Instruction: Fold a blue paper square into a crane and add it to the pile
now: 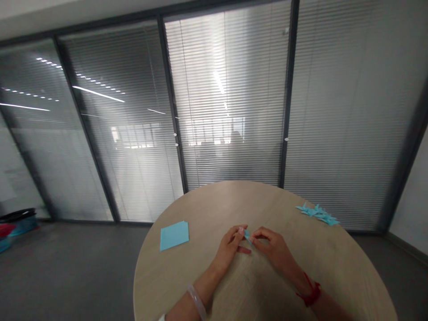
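Between my two hands, over the middle of the round table, is a small narrow piece of folded blue paper [247,235]. My left hand [231,243] pinches it from the left with thumb and fingers. From the right, the fingertips of my right hand [270,244] close on its other side. Much of the paper is hidden by my fingers, so its exact folded shape cannot be made out. To the left lies a stack of square blue paper sheets [174,236]. A pile of folded blue paper pieces with pointed ends [317,214] rests near the table's right edge.
The round wooden table [234,196] has its curved far edge close to a glass partition with blinds [230,89]. On the floor at far left stand a blue container with a black rim [25,223] and a red item [6,230].
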A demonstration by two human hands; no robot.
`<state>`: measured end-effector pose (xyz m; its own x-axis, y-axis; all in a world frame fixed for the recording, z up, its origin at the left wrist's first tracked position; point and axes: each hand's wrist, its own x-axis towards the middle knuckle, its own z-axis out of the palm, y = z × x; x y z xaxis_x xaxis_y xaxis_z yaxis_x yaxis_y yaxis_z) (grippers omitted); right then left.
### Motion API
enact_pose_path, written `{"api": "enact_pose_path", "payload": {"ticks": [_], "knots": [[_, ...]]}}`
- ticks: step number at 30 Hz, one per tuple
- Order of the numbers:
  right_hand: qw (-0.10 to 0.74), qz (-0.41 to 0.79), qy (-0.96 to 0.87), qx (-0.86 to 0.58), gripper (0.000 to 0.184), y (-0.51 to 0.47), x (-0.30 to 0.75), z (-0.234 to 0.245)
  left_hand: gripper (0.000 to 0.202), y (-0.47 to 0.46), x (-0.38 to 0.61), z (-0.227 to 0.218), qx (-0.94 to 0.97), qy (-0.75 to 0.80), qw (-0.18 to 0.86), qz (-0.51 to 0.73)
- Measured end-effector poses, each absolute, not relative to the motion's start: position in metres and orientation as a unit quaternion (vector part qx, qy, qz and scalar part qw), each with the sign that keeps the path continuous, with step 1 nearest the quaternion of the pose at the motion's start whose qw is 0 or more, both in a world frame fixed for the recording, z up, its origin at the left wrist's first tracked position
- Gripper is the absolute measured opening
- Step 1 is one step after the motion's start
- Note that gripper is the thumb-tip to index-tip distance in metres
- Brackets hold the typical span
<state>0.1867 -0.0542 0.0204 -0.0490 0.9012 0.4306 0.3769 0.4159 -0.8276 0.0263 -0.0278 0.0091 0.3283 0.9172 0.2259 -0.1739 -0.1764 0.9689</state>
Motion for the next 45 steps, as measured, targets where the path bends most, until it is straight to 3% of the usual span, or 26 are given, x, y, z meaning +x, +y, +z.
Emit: {"api": "enact_pose_path", "payload": {"ticks": [8,22,29,34,45], "knots": [[0.507,0.345,-0.652,-0.446,0.025,-0.053,0.188,0.020,0.051,-0.032,0.023,0.016,0.566,0.288,0.616,0.466],[0.508,0.381,-0.645,-0.425,0.025,-0.055,0.188,0.024,0.052,-0.028,0.022,0.009,0.556,0.256,0.654,0.445],[0.539,0.377,-0.618,-0.431,0.030,-0.057,0.191,0.030,0.051,-0.033,0.022,0.016,0.559,0.263,0.645,0.451],[0.583,0.309,-0.594,-0.460,0.032,-0.051,0.195,0.025,0.044,-0.035,0.023,0.018,0.582,0.283,0.635,0.421],[0.548,0.272,-0.632,-0.476,0.028,-0.049,0.193,0.015,0.044,-0.024,0.021,0.004,0.656,0.344,0.562,0.368]]}}
